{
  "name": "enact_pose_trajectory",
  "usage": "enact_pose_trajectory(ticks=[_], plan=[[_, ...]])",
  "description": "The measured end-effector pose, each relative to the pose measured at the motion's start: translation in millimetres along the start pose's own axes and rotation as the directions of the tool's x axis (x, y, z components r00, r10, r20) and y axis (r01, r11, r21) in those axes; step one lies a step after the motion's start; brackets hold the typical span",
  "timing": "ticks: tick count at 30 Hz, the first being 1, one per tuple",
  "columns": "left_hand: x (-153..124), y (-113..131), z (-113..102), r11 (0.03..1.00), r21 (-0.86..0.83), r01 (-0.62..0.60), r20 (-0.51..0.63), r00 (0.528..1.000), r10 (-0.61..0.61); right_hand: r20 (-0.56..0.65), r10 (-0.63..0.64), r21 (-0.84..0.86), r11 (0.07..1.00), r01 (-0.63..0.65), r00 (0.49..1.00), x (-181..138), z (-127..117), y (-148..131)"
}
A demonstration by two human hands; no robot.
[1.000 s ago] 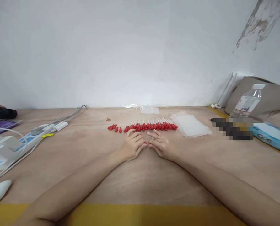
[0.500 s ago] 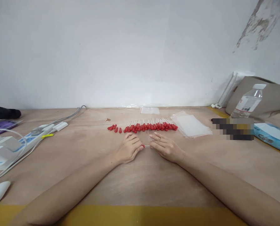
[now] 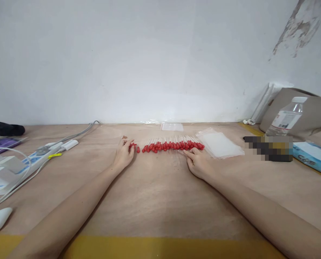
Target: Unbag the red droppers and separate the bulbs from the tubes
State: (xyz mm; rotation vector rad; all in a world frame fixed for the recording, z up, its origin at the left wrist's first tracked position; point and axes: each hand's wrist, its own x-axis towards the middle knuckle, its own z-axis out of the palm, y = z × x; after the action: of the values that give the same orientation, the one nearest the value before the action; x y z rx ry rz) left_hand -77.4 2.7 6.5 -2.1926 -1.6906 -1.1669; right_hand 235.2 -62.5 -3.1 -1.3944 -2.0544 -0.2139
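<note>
Since the earlier frames both hands have moved apart and forward — before, they met in the middle, pinching one dropper between them. Now the left hand (image 3: 124, 155) rests at the left end of the row of red-bulbed droppers (image 3: 172, 145), fingers curled over a few loose red bulbs (image 3: 135, 147); whether it really grips one I cannot tell. The right hand (image 3: 197, 162) lies on the wooden surface (image 3: 160, 201), loosely closed with the forefinger pointing to the row and holding nothing. A clumsy push could roll the droppers out of line — they lie loose. The clear tubes are hard to see. Farther right sit clear plastic bags (image 3: 220, 144).
</note>
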Motion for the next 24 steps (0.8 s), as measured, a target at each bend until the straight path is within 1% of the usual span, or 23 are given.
enact_pose_trajectory(ticks=[5,8,11,13,17,20,24], plan=[[1.4,-4.6,4.3,0.991,0.065,-0.114,0.018,0.993,0.113,-0.05,0.012,0.031,0.999,-0.011,0.999,0.9,-2.9,0.1],[1.8,-5.0,4.3,0.985,0.096,-0.14,0.01,0.99,0.14,-0.073,-0.001,0.042,0.999,0.004,0.997,1.4,-3.7,-1.4],[0.5,0.3,1.9,0.982,0.115,-0.152,-0.026,0.987,0.156,-0.081,-0.038,0.073,0.996,0.044,0.996,1.3,-1.0,-3.9],[-1.1,6.2,-0.2,0.972,0.134,-0.191,-0.051,0.979,0.199,-0.083,-0.076,0.117,0.989,0.085,0.994,1.0,2.6,-5.0],[-4.2,17.5,-2.0,0.935,0.191,-0.299,-0.008,0.952,0.306,-0.057,-0.145,0.209,0.966,0.154,0.988,0.5,8.4,-6.4],[-4.7,22.1,-0.4,0.926,0.211,-0.314,0.023,0.948,0.316,-0.027,-0.156,0.243,0.957,0.158,0.987,0.4,8.4,-7.9],[-2.6,24.8,3.4,0.929,0.195,-0.313,0.028,0.949,0.314,0.02,-0.161,0.242,0.958,0.152,0.987,0.3,6.3,-9.4]])
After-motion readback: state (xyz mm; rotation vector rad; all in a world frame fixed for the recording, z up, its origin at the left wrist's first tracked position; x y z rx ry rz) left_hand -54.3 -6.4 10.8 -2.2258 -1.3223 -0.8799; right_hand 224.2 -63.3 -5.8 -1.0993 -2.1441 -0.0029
